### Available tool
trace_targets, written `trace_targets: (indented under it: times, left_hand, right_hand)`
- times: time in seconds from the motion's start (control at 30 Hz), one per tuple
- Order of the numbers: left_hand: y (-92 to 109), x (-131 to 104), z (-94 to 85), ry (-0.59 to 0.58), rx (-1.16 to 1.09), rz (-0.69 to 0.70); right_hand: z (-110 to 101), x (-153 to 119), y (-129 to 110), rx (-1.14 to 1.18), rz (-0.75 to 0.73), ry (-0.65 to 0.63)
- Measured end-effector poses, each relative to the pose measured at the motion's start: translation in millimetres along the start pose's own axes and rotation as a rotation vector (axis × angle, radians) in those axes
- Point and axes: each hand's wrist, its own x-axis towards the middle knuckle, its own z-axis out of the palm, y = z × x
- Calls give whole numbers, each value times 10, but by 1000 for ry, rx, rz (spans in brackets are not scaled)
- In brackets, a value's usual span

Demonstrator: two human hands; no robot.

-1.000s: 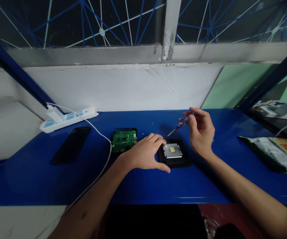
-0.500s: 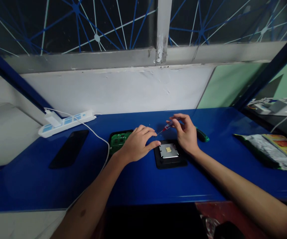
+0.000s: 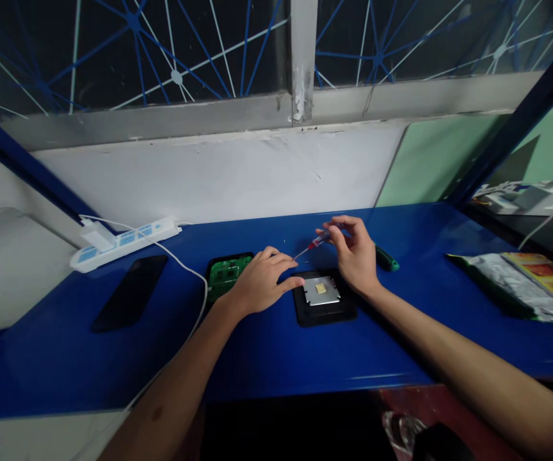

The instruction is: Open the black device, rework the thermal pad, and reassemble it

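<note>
My right hand (image 3: 356, 253) holds a screwdriver (image 3: 319, 241) with a red and clear handle, its thin shaft slanting down to the left. The tip ends by the fingertips of my left hand (image 3: 265, 279), whose thumb is spread from its fingers. Whether those fingers touch the tip or a small part is too small to tell. Partly behind my left hand lies a green circuit board (image 3: 226, 274) in a black casing. Between my hands, nearer to me, is a black cover (image 3: 325, 315) with a silver plate (image 3: 311, 292) and a small yellowish square (image 3: 321, 289).
A green-and-black handled tool (image 3: 386, 258) lies right of my right hand. On the left are a black phone (image 3: 130, 293), a white power strip (image 3: 127, 242) and a white cable (image 3: 191, 265). A foil packet (image 3: 511, 282) lies at the right of the blue table (image 3: 267, 358).
The view has shifted slightly, so most things sit a little further left. Fingers of my left hand look somewhat straighter near the screwdriver tip. The screwdriver remains in my right hand.
</note>
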Motion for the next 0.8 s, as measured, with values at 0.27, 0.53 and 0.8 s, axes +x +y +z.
trace_targets:
  times: [0.27, 0.53, 0.8]
  left_hand:
    - [5, -10, -89, 34, -25, -57]
    - [165, -39, -100, -22, -50, 22]
    - [299, -89, 11, -179, -43, 49]
  right_hand:
    - [-155, 185, 48, -71, -19, 120]
    - [-396, 324, 149, -807, 1, -161]
    - [-380, 165, 259, -1110, 52, -339]
